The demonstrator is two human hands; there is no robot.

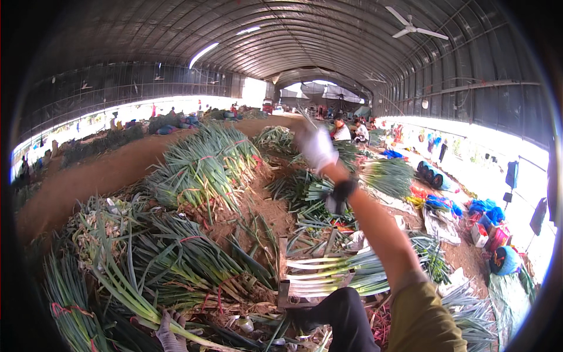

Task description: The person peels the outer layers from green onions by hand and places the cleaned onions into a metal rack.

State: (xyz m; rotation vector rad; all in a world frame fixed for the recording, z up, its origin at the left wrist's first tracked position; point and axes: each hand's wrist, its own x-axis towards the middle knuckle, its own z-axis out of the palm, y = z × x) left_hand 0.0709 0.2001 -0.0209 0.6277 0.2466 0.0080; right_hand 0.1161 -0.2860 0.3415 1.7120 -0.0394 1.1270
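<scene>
Low down, the gloved left hand (pixel 170 330) grasps slender leeks (pixel 132 300); the right hand's (pixel 317 149) grip is unclear.

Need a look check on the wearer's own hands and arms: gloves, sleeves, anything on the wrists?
Right hand: whitish glove, motion-blurred, so markings unreadable. Black band at that wrist, possibly a watch. Bare forearm above it, then an olive-green sleeve. Left hand: greyish glove; its sleeve is out of frame. No cables visible on either.

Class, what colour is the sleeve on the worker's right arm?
The sleeve is olive green; head view.
</scene>
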